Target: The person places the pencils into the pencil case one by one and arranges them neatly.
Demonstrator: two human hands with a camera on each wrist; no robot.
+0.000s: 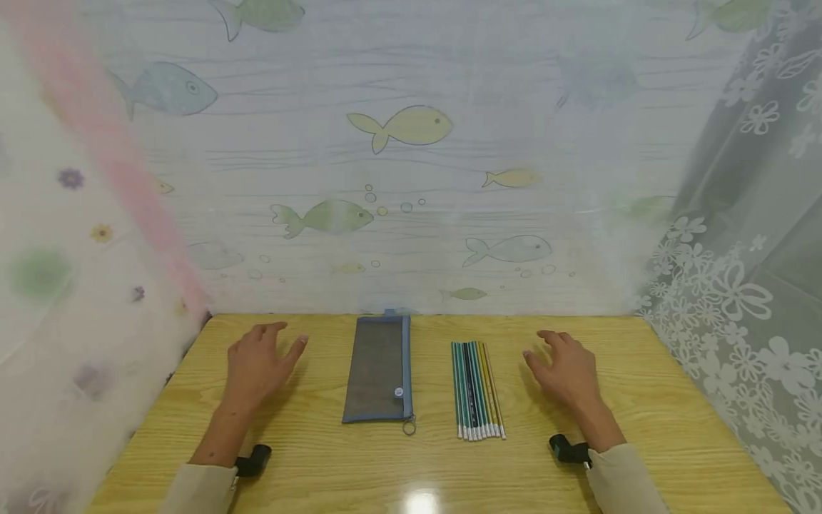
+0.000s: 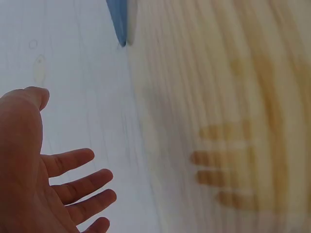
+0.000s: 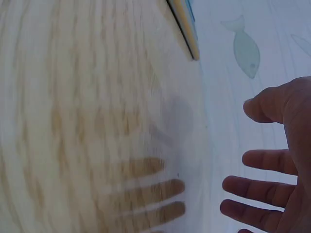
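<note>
A flat mesh pencil pouch with blue edging, a zip down its right side and a ring at the lower corner lies mid-table. To its right several pencils lie side by side, green, black and yellow, their white eraser ends toward me. My left hand is left of the pouch, apart from it, fingers relaxed and holding nothing. Right of the pencils, my right hand is likewise relaxed, touching none of them. In the left wrist view a corner of the pouch shows; the right wrist view shows pencil ends.
The wooden table ends at a fish-patterned curtain behind. A flowered cloth hangs at the left, and a white floral lace curtain at the right. Small black wrist cameras sit at both sleeves.
</note>
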